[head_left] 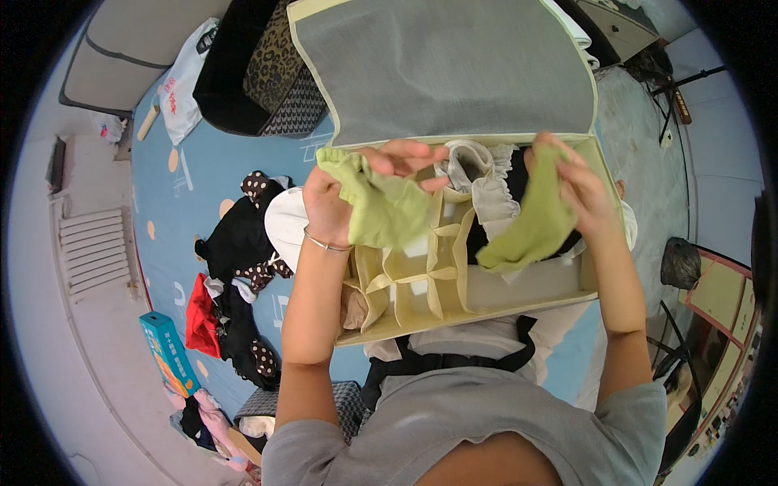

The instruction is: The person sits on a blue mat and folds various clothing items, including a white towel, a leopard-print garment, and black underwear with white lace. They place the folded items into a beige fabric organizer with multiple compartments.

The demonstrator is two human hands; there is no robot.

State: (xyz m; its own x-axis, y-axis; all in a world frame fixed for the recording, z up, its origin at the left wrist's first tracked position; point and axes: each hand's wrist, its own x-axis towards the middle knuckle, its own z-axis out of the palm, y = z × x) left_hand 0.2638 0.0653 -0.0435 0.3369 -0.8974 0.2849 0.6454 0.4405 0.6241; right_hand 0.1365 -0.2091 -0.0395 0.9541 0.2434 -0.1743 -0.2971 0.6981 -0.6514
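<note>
A light green sock (389, 203) hangs from my left hand (331, 200), its ribbed cuff near the thumb and my fingers spread behind it. My right hand (580, 188) grips a second green sock (529, 219), slightly blurred, its toe hanging down to the left. Both are above a cream fabric storage box (529, 285) on my lap. Small compartments (419, 285) divide its left side; one corner cell holds a beige bundle (353, 308). A rolled white garment (468, 161), a ruffled white piece (495, 191) and black cloth (480, 240) lie inside, partly hidden.
The box's grey lid (437, 67) stands folded back. Leftward on the blue bedsheet (164, 237) lie black clothes (234, 243), red cloth (202, 319) and a teal carton (169, 352). A black-lined houndstooth box (298, 109) and a white plastic bag (185, 85) stand beyond.
</note>
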